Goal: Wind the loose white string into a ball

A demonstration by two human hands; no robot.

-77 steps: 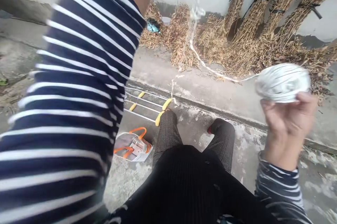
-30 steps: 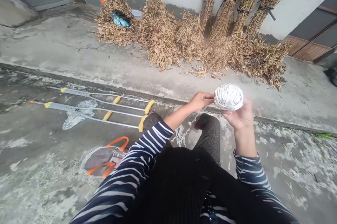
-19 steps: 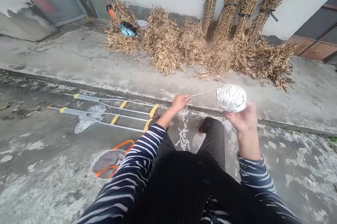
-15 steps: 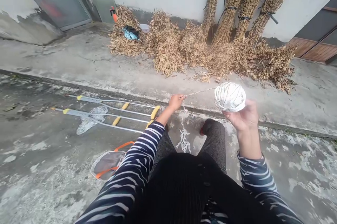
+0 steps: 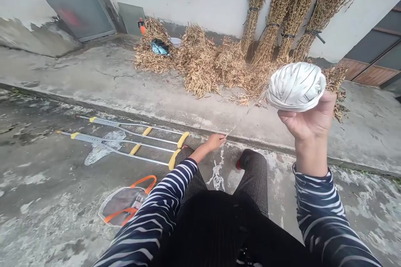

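My right hand (image 5: pixel 310 123) is raised at the right, its fingers around the underside of a large ball of white cord (image 5: pixel 296 86). From the ball a stretch of cord (image 5: pixel 239 123) slants down to my left hand (image 5: pixel 216 141), whose fingers pinch it. Below my left hand, more loose white cord (image 5: pixel 216 175) hangs and lies in a small tangle on the ground between my legs. Part of the taut cord is hard to make out against the pale concrete.
Two crutches (image 5: pixel 125 138) lie at the left over a clear plastic bag (image 5: pixel 108 146). A bag with orange handles (image 5: pixel 122 204) stands near my left arm. Dried plant piles (image 5: pixel 200 62) and tied stalk bundles (image 5: pixel 275 16) line the wall behind a low concrete step (image 5: pixel 94 79).
My right hand has lifted the ball up and to the right, nearer the camera. My left hand is slightly lower, and the stretch of cord between them is longer and steeper.
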